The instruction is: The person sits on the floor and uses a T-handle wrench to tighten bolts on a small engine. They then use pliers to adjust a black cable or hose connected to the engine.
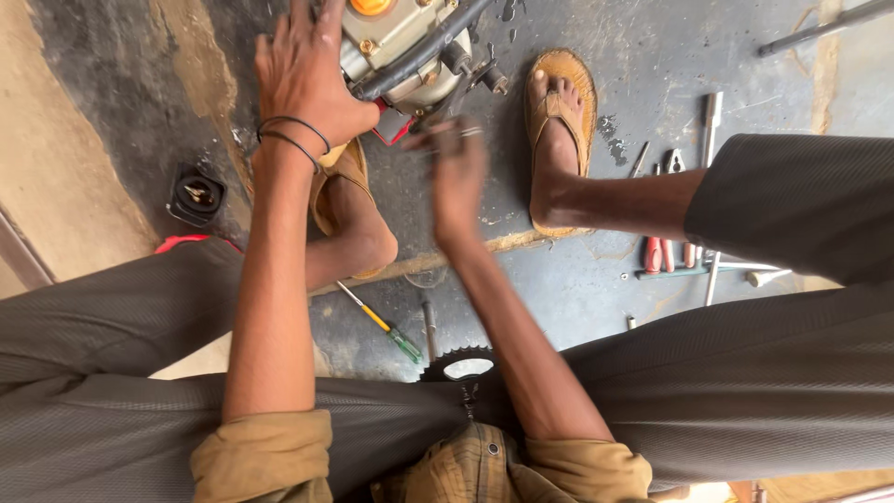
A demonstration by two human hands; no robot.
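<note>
Left hand (303, 79): spread flat, fingers pressing on the small engine (400, 42), steadying it.
Right hand (456, 172): blurred; fingers seem pinched on a thin metal tool (463, 132) beside the engine.
Floor (559, 279): screwdriver (382, 324), pliers (666, 247), sprocket (456, 363) within reach.

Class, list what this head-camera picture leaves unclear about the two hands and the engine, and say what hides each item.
- Engine: head view, mostly cut off by the top edge; the left hand covers part of it.
- Right hand: blurred; its grip and the thin metal piece at its fingers cannot be made out.
- Toothed wheel: lower half hidden by the grey trousers.
- Pliers: partly behind the right leg.
</note>
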